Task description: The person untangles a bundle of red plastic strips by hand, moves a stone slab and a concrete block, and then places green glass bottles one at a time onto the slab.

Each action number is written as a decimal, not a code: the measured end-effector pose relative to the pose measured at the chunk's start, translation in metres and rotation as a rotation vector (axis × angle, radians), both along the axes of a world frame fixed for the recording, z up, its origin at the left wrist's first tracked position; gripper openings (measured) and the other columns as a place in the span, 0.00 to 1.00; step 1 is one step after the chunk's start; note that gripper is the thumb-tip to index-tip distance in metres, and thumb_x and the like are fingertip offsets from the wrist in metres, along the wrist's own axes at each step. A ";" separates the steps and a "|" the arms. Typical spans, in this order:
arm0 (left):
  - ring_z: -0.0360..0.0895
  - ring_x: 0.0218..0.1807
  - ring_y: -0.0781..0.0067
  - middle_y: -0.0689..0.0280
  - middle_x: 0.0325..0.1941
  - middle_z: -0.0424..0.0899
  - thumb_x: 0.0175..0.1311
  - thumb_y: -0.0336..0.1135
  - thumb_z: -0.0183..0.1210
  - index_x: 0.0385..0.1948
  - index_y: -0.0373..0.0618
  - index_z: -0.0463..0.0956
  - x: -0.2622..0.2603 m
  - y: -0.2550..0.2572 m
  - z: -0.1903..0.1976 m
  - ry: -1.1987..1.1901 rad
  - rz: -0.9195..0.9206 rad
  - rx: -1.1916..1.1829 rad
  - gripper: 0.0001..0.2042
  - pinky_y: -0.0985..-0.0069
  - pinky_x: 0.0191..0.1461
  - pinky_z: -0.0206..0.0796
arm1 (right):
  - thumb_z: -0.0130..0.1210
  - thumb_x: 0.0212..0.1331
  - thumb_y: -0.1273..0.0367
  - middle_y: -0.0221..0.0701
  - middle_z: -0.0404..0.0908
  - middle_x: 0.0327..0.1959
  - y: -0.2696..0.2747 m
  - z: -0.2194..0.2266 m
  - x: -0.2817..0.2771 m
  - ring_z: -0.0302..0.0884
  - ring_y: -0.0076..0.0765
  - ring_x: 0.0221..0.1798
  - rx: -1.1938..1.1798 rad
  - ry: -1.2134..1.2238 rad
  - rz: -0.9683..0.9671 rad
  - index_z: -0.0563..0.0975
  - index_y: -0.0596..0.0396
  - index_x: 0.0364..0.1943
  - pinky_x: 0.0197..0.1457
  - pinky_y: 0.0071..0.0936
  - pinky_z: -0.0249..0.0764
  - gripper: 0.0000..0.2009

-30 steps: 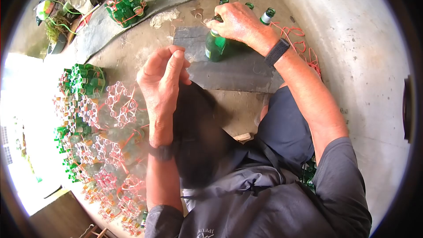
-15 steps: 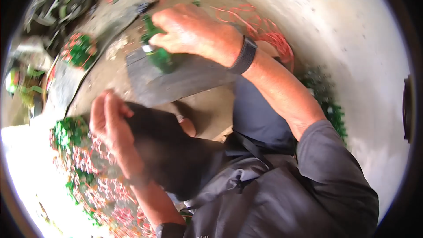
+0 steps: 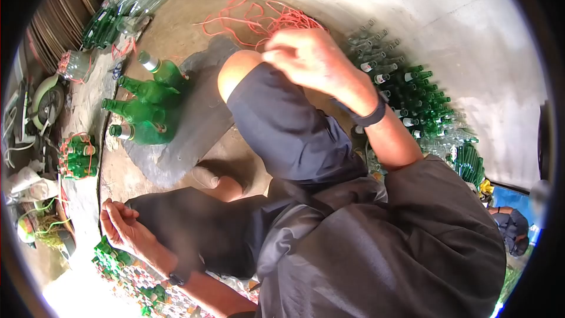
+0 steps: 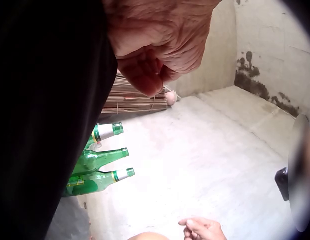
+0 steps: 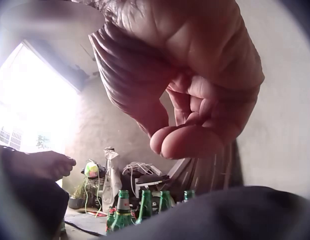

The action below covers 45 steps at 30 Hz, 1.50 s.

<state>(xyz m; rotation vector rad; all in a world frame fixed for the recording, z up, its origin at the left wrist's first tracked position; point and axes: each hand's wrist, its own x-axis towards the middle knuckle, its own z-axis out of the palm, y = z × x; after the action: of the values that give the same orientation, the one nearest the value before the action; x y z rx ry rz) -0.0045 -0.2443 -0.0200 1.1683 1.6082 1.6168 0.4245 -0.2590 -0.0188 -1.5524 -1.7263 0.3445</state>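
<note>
Several green glass bottles stand grouped on a dark grey mat in front of the person's legs. The right hand hangs in the air over the right knee; in the right wrist view its thumb and fingertips come together with nothing between them. Beyond that hand, orange-red cord lies in a loose tangle on the floor. The left hand hovers by the left knee, its fingers loosely bent and holding nothing. Green necks of the grouped bottles show below it in the left wrist view.
Along the wall on the right stand many green bottles. Clear and green bottles lie stacked at the back left. A corded bundle of bottles sits at the left, and more tied bottles fill the floor by the left arm.
The head view has swung to the right. My right hand has let go of the green bottle, which now stands with the others, and has moved right over the knee. The left hand stays bare.
</note>
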 end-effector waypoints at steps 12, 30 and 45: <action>0.61 0.26 0.81 0.73 0.21 0.65 0.71 0.34 0.54 0.27 0.45 0.73 -0.004 0.004 -0.006 0.033 0.026 0.000 0.10 0.81 0.32 0.53 | 0.62 0.58 0.60 0.42 0.85 0.45 -0.071 -0.124 0.230 0.82 0.50 0.51 -0.631 -0.340 -0.675 0.80 0.54 0.46 0.52 0.45 0.76 0.16; 0.61 0.25 0.82 0.73 0.21 0.66 0.73 0.34 0.53 0.27 0.45 0.73 0.004 0.005 -0.001 0.059 0.047 -0.023 0.11 0.82 0.29 0.51 | 0.62 0.58 0.62 0.50 0.83 0.43 -0.065 -0.192 0.259 0.79 0.62 0.51 -0.615 -0.526 -0.534 0.78 0.59 0.42 0.53 0.52 0.75 0.15; 0.70 0.24 0.81 0.65 0.26 0.78 0.70 0.28 0.58 0.38 0.35 0.81 -0.012 0.003 -0.010 -0.055 -0.044 0.020 0.06 0.82 0.25 0.65 | 0.61 0.58 0.60 0.50 0.81 0.29 -0.035 -0.135 0.196 0.80 0.63 0.38 -0.336 -0.537 -0.460 0.78 0.58 0.33 0.41 0.51 0.75 0.14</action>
<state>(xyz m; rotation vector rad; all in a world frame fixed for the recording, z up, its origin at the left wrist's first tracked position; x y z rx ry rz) -0.0163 -0.2410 -0.0296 1.1511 1.5251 1.6263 0.6204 -0.2940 -0.1537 -2.3933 -1.6727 -0.0294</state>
